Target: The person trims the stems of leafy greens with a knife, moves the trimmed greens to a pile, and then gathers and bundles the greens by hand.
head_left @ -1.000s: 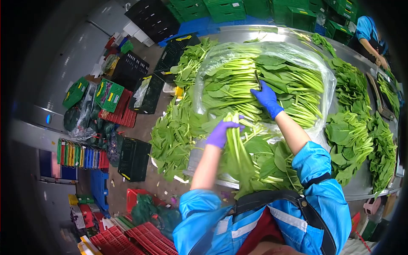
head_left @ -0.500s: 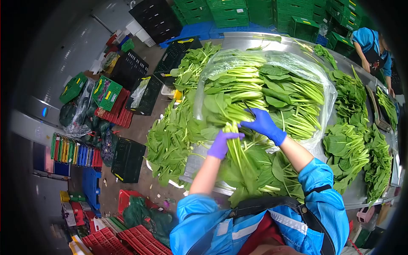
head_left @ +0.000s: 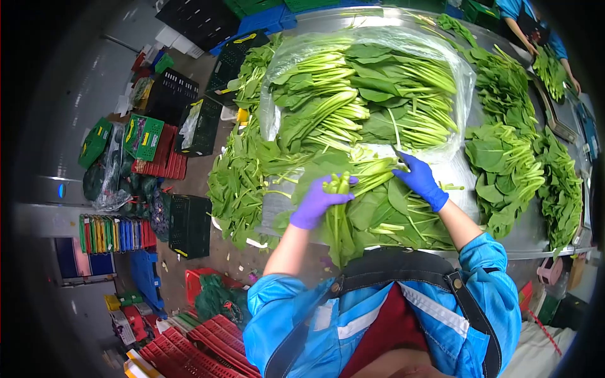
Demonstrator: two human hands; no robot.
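Note:
My left hand, in a purple glove, is closed round a bunch of leafy greens, cut stems up and leaves hanging toward my body. Across from it, my blue-gloved right hand is partly closed, with a thin dark knife-like tool showing at its fingertips. Loose greens lie on the table under and between both hands. Just beyond, a clear plastic liner surrounds stacked bunches, their pale stems lying side by side in rows.
More greens are heaped at the table's left side and in rows on the right. A co-worker handles greens at the far right corner beside a scale-like box. Dark crates and red crates stand on the floor to the left.
My hands have moved apart, the right one away to the right. The held bunch now shows its stem ends upward in my left hand. The view has tilted down.

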